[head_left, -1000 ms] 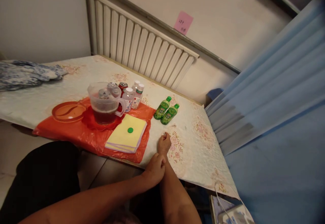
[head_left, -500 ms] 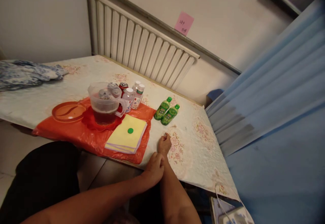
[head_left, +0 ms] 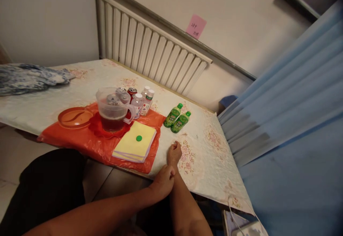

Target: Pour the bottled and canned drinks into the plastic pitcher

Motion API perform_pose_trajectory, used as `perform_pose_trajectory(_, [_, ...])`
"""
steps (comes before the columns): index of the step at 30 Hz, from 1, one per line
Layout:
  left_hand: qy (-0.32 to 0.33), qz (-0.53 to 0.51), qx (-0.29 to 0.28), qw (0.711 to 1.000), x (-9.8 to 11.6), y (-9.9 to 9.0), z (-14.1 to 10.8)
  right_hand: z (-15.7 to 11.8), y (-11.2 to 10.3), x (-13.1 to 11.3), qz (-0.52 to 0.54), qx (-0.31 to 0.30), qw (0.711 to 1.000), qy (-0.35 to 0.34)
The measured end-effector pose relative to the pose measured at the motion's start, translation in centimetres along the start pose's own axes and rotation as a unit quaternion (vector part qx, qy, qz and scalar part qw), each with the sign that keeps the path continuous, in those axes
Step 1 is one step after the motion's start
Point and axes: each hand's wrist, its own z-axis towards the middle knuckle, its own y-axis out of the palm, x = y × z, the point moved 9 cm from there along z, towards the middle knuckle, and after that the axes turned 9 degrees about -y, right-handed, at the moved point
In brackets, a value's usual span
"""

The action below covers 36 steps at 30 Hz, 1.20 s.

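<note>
My left hand (head_left: 163, 181) is closed around my right forearm, just below the wrist. My right hand (head_left: 174, 153) rests on the table with its fingers curled in, and nothing shows in them. Nearest to it, a little beyond, stand two green drink bottles (head_left: 172, 115) with green caps. A folded yellow cloth (head_left: 128, 146) lies left of my hands, with a green disc (head_left: 139, 138) on top. Farther left, a clear plastic jug (head_left: 111, 109) holding dark liquid stands on a red scalloped dish (head_left: 94, 127).
An orange plastic sheet (head_left: 77, 139) lies under the cloth and dish. An orange lid (head_left: 66, 113) sits left of the jug. Behind it are drink cans (head_left: 132, 91) and several white-capped bottles (head_left: 137, 105). Patterned fabric (head_left: 32, 79) is heaped far left; a blue curtain (head_left: 281, 121) hangs right.
My left hand has slid slightly down my right forearm, away from the wrist. The view has shifted a little; the objects on the table stand as before.
</note>
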Motion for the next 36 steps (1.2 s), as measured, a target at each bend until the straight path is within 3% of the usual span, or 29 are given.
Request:
perform_pose_trajectory(28, [0.013, -0.028, 0.007, 1.000, -0.85, -0.18, 0.02, 0.06, 0.14, 0.17, -0.014, 0.002, 1.000, 0.000])
perform_pose_trajectory(36, [-0.002, 0.008, 0.002, 1.000, -0.70, -0.31, 0.02, 0.09, 0.13, 0.19, -0.015, 0.011, 1.000, -0.003])
